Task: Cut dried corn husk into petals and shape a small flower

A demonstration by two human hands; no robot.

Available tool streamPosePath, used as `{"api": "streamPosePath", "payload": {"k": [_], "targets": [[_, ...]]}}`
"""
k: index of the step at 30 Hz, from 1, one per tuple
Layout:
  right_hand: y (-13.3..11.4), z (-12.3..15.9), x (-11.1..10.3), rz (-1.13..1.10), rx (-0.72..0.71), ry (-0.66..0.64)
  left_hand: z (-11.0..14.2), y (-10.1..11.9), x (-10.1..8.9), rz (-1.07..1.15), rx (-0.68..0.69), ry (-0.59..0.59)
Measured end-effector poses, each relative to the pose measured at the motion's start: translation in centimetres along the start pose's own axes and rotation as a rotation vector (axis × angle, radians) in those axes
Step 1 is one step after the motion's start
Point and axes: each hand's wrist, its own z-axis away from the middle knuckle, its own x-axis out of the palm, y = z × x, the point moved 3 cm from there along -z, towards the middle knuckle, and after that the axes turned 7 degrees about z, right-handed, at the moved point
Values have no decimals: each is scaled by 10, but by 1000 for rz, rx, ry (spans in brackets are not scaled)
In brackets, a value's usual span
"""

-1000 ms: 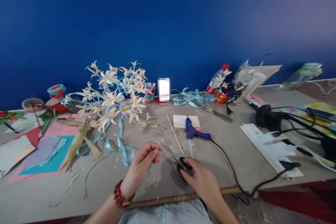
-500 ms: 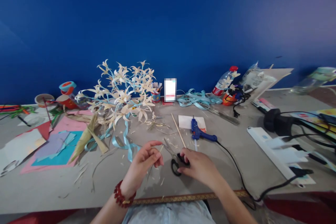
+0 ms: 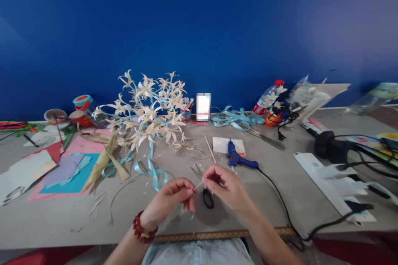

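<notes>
My left hand [image 3: 178, 194], with a red bead bracelet [image 3: 144, 227] at the wrist, pinches one end of a thin pale strip [image 3: 198, 186]. At its other end the strip is between the thumb and fingers of my right hand [image 3: 222, 184]. Black-handled scissors [image 3: 208, 198] lie on the table beneath my hands, partly covered by the right one. A thin wooden stick [image 3: 209, 149] lies just beyond my right hand. Further right rests a blue glue gun [image 3: 239, 157] on a white card [image 3: 219, 144].
Pale flowers [image 3: 146, 112] on blue stems stand at the back left, trailing light blue ribbon [image 3: 151, 165]. Dried husks [image 3: 104, 163] and coloured paper [image 3: 62, 188] lie left. A power strip [image 3: 326, 186] and the glue gun's cord [image 3: 278, 188] occupy the right. Fibre scraps litter the table.
My right hand has left the scissors' handles and moved up and left to the pale strip, which both hands now pinch. The scissors stay on the table.
</notes>
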Motion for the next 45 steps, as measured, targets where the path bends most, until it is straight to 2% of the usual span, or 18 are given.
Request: {"api": "streamPosePath", "payload": {"k": [3,6,8,12,15,17,19,21,23,25,30,33,35,37,39,41,43,45], "targets": [[2,4,-4,-47,24,15,4,-5,-8,-27,-37,27],[3,7,-5,-75,23,64,2,-4,-8,-125,-1,45],[5,7,-4,-97,13,133,1,0,-7,-281,88,99],[18,6,-1,-170,57,282,1,9,-4,-769,331,306],[21,7,-5,-62,61,344,1,9,-4,-923,395,356],[12,10,-12,152,-84,419,1,8,-4,-928,385,350],[-5,13,-16,426,-339,443,0,9,-4,-911,363,345],[-19,14,-11,657,-575,316,-1,10,-3,-862,337,322],[-24,12,-5,784,-657,215,-2,11,-2,-783,307,287],[-23,8,-1,832,-661,190,-2,12,-1,-716,284,257],[-14,1,6,846,-599,157,1,12,-1,-796,292,230],[-10,0,8,773,-480,94,5,14,-1,-990,432,305],[-6,0,10,626,-347,65,6,16,0,-1105,588,339],[2,1,14,403,-174,43,6,15,2,-1163,700,318],[11,3,21,134,-9,-3,5,15,3,-1178,746,312],[17,6,30,-124,103,-85,5,14,1,-1171,767,358],[19,8,35,-304,161,-113,6,15,0,-1154,785,401],[19,9,36,-398,198,-76,8,16,-1,-1148,806,401]]}}
